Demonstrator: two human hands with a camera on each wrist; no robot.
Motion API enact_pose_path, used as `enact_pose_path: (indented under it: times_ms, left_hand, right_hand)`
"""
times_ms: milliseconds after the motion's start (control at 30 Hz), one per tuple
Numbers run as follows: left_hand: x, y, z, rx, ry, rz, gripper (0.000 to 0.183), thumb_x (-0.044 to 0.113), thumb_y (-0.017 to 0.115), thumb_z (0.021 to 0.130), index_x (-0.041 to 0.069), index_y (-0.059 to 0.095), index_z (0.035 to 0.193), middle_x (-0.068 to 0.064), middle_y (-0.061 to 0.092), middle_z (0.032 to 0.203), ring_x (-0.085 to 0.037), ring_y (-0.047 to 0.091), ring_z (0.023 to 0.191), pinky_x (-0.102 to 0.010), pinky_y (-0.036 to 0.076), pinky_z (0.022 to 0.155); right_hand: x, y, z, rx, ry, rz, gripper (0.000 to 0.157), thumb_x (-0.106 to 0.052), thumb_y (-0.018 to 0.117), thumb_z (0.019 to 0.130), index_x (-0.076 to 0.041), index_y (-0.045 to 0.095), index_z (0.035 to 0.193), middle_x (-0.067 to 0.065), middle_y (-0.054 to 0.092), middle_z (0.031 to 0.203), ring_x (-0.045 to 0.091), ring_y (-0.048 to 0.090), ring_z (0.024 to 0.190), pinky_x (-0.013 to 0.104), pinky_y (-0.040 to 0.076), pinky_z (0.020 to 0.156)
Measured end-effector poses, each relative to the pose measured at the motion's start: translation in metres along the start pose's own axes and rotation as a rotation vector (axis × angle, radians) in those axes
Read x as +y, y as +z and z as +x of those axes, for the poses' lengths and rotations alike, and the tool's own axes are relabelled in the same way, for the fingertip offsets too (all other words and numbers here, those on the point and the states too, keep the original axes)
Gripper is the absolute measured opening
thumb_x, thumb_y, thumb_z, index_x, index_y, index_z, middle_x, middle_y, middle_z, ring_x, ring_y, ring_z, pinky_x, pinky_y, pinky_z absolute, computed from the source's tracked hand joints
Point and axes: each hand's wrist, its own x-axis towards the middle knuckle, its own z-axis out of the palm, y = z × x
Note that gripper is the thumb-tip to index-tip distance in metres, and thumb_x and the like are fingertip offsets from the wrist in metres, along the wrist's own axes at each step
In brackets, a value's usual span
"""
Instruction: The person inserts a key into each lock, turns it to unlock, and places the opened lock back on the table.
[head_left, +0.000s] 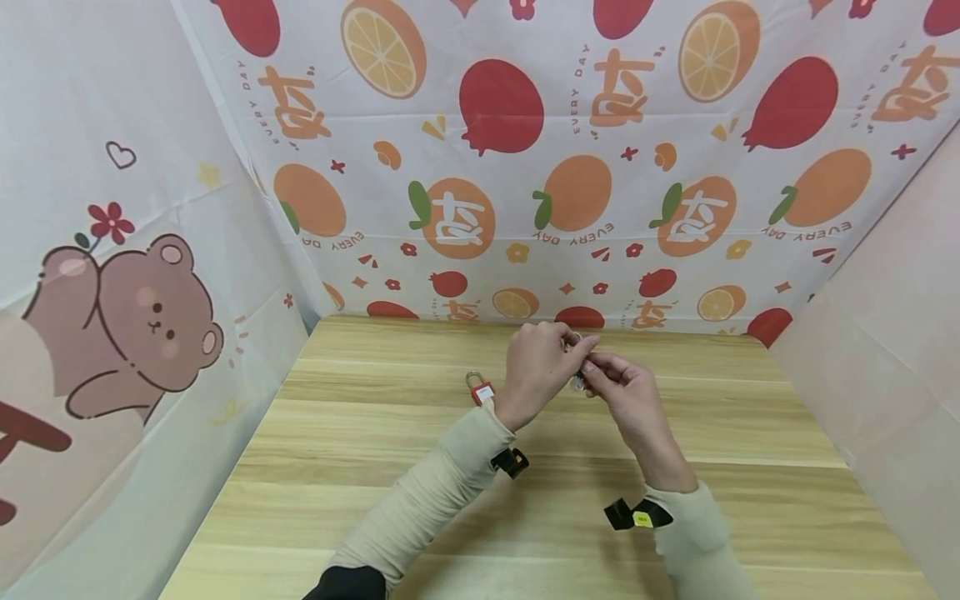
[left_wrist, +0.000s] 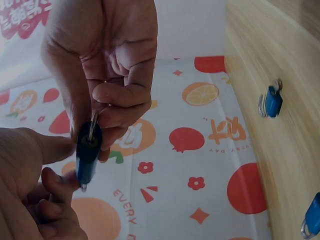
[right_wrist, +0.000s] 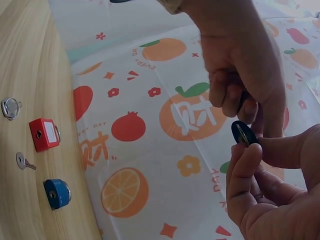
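Note:
Both hands meet over the far part of the table around a blue padlock [left_wrist: 87,162]. A thin metal key [left_wrist: 93,125] shows edge-on at one end of it. My right hand [head_left: 628,396] pinches the padlock near the key end between thumb and fingers. From the other side, my left hand [head_left: 538,367] holds it, thumb against the body and fingertips by the shackle end. In the right wrist view the padlock appears as a dark disc, and the left hand's curled fingers are close beyond it. The hands hide much of the lock in the head view.
A red padlock [head_left: 482,391] lies by the left wrist. In the right wrist view a blue padlock [right_wrist: 57,194], a loose key [right_wrist: 23,161] and a silver metal piece [right_wrist: 11,108] also rest on the wooden table [head_left: 360,433]. Fruit-print cloth [head_left: 517,192] hangs behind.

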Motion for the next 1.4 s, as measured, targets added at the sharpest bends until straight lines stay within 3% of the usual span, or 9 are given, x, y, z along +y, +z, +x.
enact_pose_path:
  times_ms: [167, 400, 667, 967, 1400]
  left_hand:
    - [0.004, 0.002, 0.001, 0.036, -0.030, 0.104, 0.033, 0.043, 0.075, 0.091, 0.016, 0.079, 0.074, 0.003, 0.068, 0.059, -0.005, 0.047, 0.043, -0.017, 0.030, 0.040]
    - [0.003, 0.004, 0.003, 0.055, -0.069, 0.085, 0.028, 0.034, 0.077, 0.089, 0.016, 0.077, 0.069, 0.003, 0.068, 0.059, -0.005, 0.048, 0.044, -0.016, 0.030, 0.040]
    - [0.001, 0.005, 0.004, 0.016, -0.055, -0.016, 0.038, 0.016, 0.067, 0.091, 0.014, 0.059, 0.054, 0.007, 0.038, 0.045, -0.004, 0.027, 0.039, -0.016, 0.016, 0.040]
    - [-0.002, 0.006, 0.002, -0.027, -0.035, -0.103, 0.026, 0.018, 0.064, 0.096, 0.008, 0.074, 0.074, -0.001, 0.063, 0.053, -0.004, 0.039, 0.038, -0.014, 0.023, 0.037]
    - [-0.007, 0.007, 0.000, -0.057, -0.036, -0.158, 0.025, 0.018, 0.062, 0.099, 0.004, 0.075, 0.083, -0.002, 0.059, 0.051, -0.003, 0.034, 0.037, -0.014, 0.019, 0.037]
  right_hand:
    - [0.002, 0.003, 0.000, -0.008, -0.009, -0.044, 0.029, -0.007, 0.061, 0.101, 0.013, 0.063, 0.122, -0.014, 0.070, 0.090, 0.004, 0.062, 0.076, 0.020, 0.055, 0.071]
    - [0.003, 0.005, 0.000, -0.002, -0.022, -0.055, 0.027, -0.005, 0.061, 0.100, 0.013, 0.064, 0.120, -0.014, 0.070, 0.087, 0.005, 0.061, 0.073, 0.020, 0.054, 0.069]
    - [0.003, 0.006, -0.002, 0.005, -0.030, -0.092, 0.029, -0.007, 0.063, 0.100, 0.012, 0.065, 0.121, -0.015, 0.070, 0.087, 0.004, 0.062, 0.074, 0.021, 0.056, 0.070]
    - [0.006, 0.005, -0.001, 0.017, -0.054, -0.104, 0.026, -0.004, 0.063, 0.099, 0.011, 0.066, 0.121, -0.016, 0.071, 0.087, 0.004, 0.064, 0.074, 0.022, 0.056, 0.070]
    - [0.002, 0.006, -0.001, 0.022, -0.004, -0.129, 0.029, -0.009, 0.063, 0.100, 0.010, 0.066, 0.122, -0.015, 0.071, 0.088, 0.004, 0.064, 0.075, 0.023, 0.057, 0.072]
